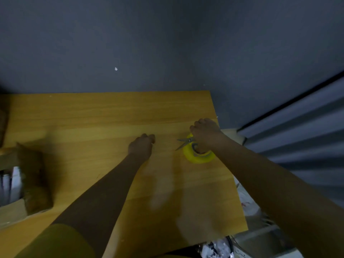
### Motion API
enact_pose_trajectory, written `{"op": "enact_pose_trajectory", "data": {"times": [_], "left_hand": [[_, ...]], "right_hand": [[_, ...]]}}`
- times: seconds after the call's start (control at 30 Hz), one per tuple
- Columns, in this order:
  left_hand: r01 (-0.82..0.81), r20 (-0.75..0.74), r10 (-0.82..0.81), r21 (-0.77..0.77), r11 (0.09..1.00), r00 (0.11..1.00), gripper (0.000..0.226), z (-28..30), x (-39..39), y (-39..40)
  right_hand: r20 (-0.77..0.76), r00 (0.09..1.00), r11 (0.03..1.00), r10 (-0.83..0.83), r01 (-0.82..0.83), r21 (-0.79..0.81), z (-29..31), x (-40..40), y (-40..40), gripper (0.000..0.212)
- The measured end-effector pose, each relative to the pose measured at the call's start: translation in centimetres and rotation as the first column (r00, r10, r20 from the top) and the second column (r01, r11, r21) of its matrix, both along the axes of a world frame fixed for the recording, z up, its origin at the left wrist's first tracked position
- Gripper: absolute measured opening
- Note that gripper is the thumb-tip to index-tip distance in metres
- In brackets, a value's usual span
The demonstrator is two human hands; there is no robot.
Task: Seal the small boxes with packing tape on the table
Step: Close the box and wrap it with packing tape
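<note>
A yellow roll of packing tape [193, 157] lies flat near the right edge of the wooden table [93, 127]. My right hand [204, 133] is right above the roll and grips a pair of scissors [184, 143], whose parted blades point left. Near the middle of the table my left hand [142, 146] has its fingers curled, and I see nothing in it. A blurred brown cardboard box [35, 175] stands at the table's left edge, far from both hands.
Beside the brown box, an open carton [11, 185] holds white items. A grey wall runs behind the table. A corrugated metal shutter [301, 138] stands to the right. Clutter lies on the floor below the table's right corner.
</note>
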State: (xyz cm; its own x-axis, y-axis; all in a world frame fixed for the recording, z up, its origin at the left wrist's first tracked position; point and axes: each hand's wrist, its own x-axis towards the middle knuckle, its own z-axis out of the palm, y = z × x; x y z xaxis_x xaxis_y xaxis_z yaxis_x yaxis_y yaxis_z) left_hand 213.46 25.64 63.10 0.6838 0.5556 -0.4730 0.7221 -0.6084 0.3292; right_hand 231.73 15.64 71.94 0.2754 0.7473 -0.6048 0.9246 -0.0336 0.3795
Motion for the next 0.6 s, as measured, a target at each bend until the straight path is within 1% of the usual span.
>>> {"op": "enact_pose_trajectory", "data": {"times": [0.1, 0.27, 0.47, 0.6], "left_hand": [[0.007, -0.003, -0.007, 0.012, 1.000, 1.000, 0.027, -0.1, 0.0, 0.1], [0.013, -0.001, -0.013, 0.012, 1.000, 1.000, 0.028, -0.6, 0.0, 0.5], [-0.002, 0.028, 0.002, 0.015, 1.000, 1.000, 0.028, -1.0, -0.1, 0.5], [-0.010, 0.048, 0.009, 0.010, 1.000, 0.999, 0.026, -1.3, -0.3, 0.5]], "right_hand": [[0.076, 0.997, 0.996, 0.032, -0.025, -0.089, -0.3, -0.5, 0.9, 0.037], [0.142, 0.987, 0.986, 0.077, -0.055, -0.155, -1.1, -1.4, 2.6, 0.033], [0.097, 0.989, 0.975, 0.110, -0.089, -0.202, -2.3, -2.5, 4.2, 0.039], [0.094, 0.988, 0.966, 0.119, -0.093, -0.243, -2.8, -3.4, 5.1, 0.025]]}}
